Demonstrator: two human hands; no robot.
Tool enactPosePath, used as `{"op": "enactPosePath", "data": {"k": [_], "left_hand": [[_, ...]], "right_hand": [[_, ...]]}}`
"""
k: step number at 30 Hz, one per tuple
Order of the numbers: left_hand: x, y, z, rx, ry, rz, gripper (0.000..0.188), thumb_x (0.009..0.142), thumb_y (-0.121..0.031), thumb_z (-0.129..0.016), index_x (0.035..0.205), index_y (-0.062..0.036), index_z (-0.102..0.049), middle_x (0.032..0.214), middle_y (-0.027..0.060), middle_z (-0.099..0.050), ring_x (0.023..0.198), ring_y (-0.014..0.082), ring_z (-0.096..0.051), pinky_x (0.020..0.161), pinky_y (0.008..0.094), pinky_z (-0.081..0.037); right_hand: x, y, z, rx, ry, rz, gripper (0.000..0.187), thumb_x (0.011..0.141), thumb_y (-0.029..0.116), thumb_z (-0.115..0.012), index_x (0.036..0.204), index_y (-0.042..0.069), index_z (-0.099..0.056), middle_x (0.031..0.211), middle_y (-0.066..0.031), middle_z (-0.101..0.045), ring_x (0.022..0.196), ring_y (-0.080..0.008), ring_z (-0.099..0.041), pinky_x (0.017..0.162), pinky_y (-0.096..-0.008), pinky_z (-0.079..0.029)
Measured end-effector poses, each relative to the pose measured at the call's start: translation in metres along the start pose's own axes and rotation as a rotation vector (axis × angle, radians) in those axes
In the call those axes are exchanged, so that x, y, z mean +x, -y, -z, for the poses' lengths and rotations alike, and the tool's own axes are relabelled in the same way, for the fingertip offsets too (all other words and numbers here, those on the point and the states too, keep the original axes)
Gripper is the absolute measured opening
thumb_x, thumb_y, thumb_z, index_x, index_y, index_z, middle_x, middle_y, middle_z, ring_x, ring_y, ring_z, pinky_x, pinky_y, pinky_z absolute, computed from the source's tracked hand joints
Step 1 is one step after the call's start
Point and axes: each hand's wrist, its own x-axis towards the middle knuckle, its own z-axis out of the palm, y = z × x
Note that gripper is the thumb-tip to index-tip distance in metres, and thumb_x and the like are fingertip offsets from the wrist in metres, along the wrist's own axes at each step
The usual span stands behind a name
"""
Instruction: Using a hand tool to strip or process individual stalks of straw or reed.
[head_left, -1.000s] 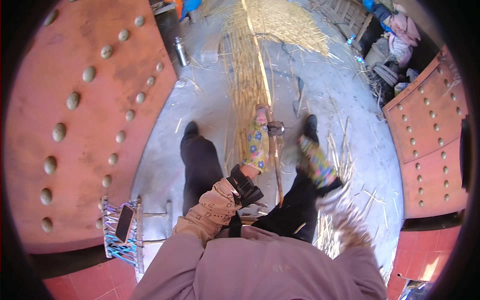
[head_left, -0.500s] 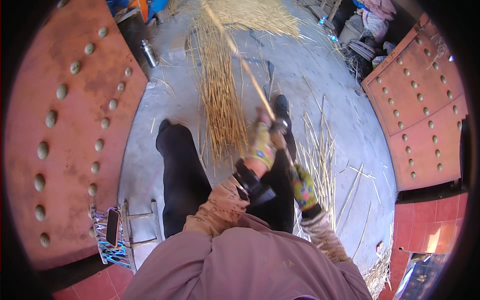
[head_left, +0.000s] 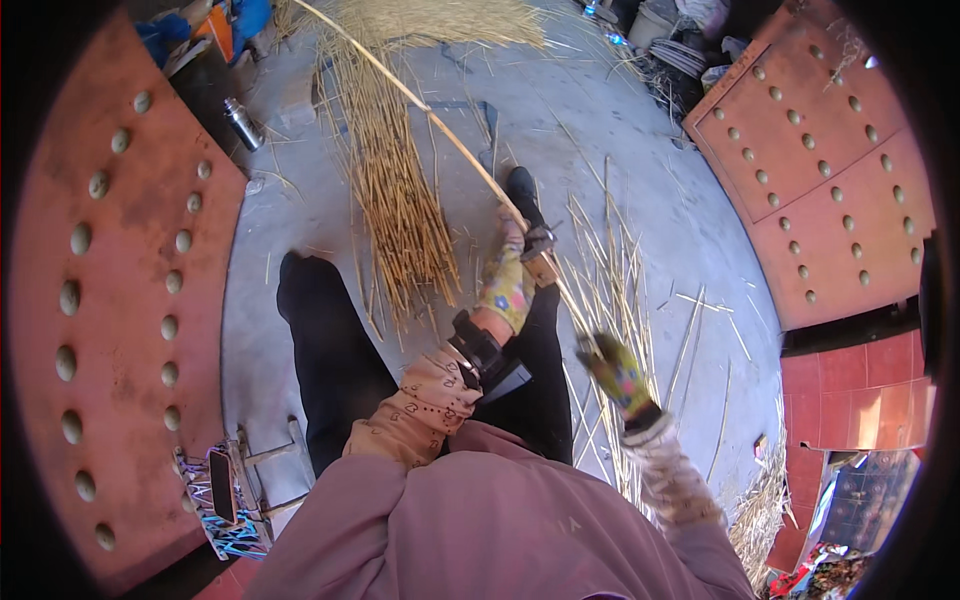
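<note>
A long, pale reed stalk point(head_left: 465, 155) slants from the far left down between my legs. My left hand point(head_left: 508, 280), in a flowered glove, is closed around it, its fingers up along the stalk. Just right of those fingers, the stalk meets a small tool point(head_left: 541, 256) with a dark metal part and a wooden block; what supports the tool is hidden. My right hand point(head_left: 618, 375), also in a flowered glove, is at the stalk's near end. Its fingers are curled but smeared by motion, so its grip is unclear.
A bundle of reed stalks point(head_left: 400, 220) lies ahead, left of my left hand. Loose thin stalks point(head_left: 610, 270) are scattered on the right. A metal flask point(head_left: 242, 124) stands far left; a phone point(head_left: 222, 485) lies on a woven stool point(head_left: 240, 540). Studded red doors point(head_left: 130, 330) flank both sides.
The view has shifted, so the floor and doors appear further left. My right hand has moved rightward, away from my left hand, which stays by the tool.
</note>
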Motion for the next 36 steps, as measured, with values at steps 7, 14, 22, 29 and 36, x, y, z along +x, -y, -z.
{"op": "enactPosePath", "data": {"k": [7,14,22,29,36], "left_hand": [[0.003,0.003,0.003,-0.104,-0.101,0.101,0.032,0.080,-0.040,-0.052,0.092,-0.0103,-0.050,0.072,0.0027,-0.054,0.063,0.0154,-0.054,0.052,0.0289,-0.045],[-0.001,-0.088,0.016,-0.003,-0.419,-0.013,0.040,0.081,-0.045,-0.046,0.092,-0.0065,-0.052,0.069,0.0028,-0.054,0.053,0.0124,-0.052,0.040,0.0239,-0.040],[0.000,0.018,0.004,-0.107,0.007,0.088,0.034,0.081,-0.042,-0.047,0.091,-0.0093,-0.050,0.071,0.0048,-0.055,0.059,0.0145,-0.053,0.046,0.0264,-0.044],[0.013,-0.008,0.014,-0.057,-0.110,0.120,0.034,0.082,-0.042,-0.047,0.086,-0.0091,-0.053,0.073,0.0033,-0.056,0.062,0.0141,-0.055,0.050,0.0272,-0.045],[0.041,-0.047,0.081,-0.001,-0.198,0.080,0.034,0.080,-0.043,-0.049,0.083,-0.0097,-0.055,0.070,0.0024,-0.056,0.058,0.0132,-0.055,0.047,0.0266,-0.045]], "right_hand": [[0.047,0.026,-0.036,-0.028,-0.244,0.094,0.024,0.080,0.019,-0.049,0.093,0.000,-0.054,0.076,-0.0171,-0.058,0.068,-0.0305,-0.056,0.058,-0.0340,-0.042],[-0.199,-0.161,0.021,-0.143,-0.122,-0.300,0.012,0.083,0.014,-0.052,0.080,0.004,-0.056,0.075,-0.0021,-0.058,0.068,-0.0118,-0.053,0.061,-0.0237,-0.043],[-0.055,-0.069,0.010,0.315,0.159,-0.312,0.028,0.081,0.028,-0.050,0.095,0.004,-0.056,0.071,-0.0065,-0.057,0.063,-0.0145,-0.054,0.061,-0.0296,-0.044],[0.032,0.006,-0.029,0.610,0.105,-0.288,0.013,0.082,0.015,-0.051,0.081,0.002,-0.054,0.063,0.0007,-0.050,0.057,-0.0081,-0.051,0.048,-0.0205,-0.041],[-0.235,-0.142,0.028,-0.724,0.359,-0.290,0.013,0.075,0.015,-0.044,0.072,0.007,-0.055,0.067,-0.0104,-0.053,0.066,-0.0280,-0.054,0.058,-0.0391,-0.043]]}}
